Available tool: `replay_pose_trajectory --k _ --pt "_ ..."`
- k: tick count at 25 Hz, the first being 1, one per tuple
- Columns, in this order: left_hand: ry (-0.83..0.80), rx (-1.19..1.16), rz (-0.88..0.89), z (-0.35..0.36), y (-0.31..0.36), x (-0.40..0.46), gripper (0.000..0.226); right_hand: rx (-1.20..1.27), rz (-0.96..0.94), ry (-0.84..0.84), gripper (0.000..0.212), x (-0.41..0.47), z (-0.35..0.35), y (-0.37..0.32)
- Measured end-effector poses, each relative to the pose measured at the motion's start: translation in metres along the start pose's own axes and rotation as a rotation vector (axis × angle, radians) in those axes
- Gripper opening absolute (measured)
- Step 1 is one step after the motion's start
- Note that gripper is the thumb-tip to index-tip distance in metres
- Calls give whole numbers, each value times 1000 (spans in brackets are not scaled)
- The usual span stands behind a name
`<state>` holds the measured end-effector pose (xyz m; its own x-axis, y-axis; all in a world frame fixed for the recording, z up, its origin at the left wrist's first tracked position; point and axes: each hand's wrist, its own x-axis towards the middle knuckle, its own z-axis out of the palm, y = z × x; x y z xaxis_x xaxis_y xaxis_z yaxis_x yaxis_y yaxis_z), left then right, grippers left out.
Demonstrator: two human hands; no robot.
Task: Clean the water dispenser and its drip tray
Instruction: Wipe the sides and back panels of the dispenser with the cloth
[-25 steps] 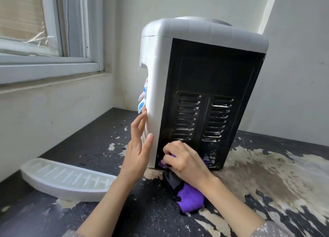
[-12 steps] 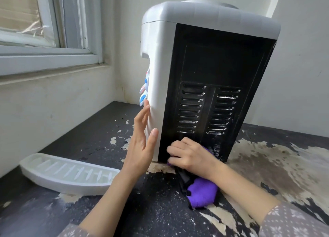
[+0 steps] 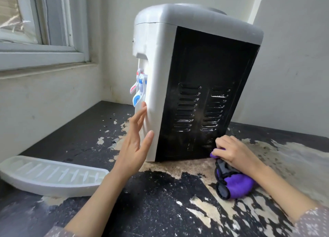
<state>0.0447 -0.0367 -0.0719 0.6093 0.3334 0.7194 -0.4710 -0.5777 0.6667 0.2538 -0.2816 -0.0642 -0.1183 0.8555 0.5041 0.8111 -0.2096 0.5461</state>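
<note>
The water dispenser (image 3: 195,80) stands on the worn dark counter, its white front turned left and its black vented side panel facing me. My left hand (image 3: 135,144) lies flat with straight fingers against the white front corner, below the red and blue taps (image 3: 138,89). My right hand (image 3: 233,151) grips a purple and black cloth (image 3: 233,181) and holds it against the lower right corner of the black panel. The white drip tray (image 3: 49,176) lies detached on the counter at the lower left.
The counter (image 3: 160,210) has peeling paint and bare patches around the dispenser. A window and its sill (image 3: 41,55) sit at the upper left. White walls close the corner behind and to the right of the dispenser.
My right hand has slid the cloth to the right along the bottom of the black panel. The left hand stays on the white front corner. The view has shifted so the taps show more.
</note>
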Motion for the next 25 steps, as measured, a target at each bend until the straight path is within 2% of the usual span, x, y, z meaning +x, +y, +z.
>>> replay_pose_trajectory --k 2,4,7,10,12,17,20,25 --pt "-8 48 15 3 -2 1 54 72 111 35 19 1 -4 -10" --pt "-9 95 55 6 -5 2 57 131 109 95 10 11 -6 -28" --pt "8 138 101 9 -14 2 70 186 113 264 9 38 -4 -48" --pt "19 157 69 10 -18 3 78 266 343 492 13 62 0 -44" --pt "46 139 38 11 -16 3 78 261 391 551 13 65 7 -41" --pt "91 145 1 12 -12 3 81 218 216 522 14 57 18 -41" --pt "92 137 -1 11 -14 2 79 174 119 441 17 50 23 -47" --pt "87 117 -66 11 -10 0 74 192 73 275 24 40 26 -50"
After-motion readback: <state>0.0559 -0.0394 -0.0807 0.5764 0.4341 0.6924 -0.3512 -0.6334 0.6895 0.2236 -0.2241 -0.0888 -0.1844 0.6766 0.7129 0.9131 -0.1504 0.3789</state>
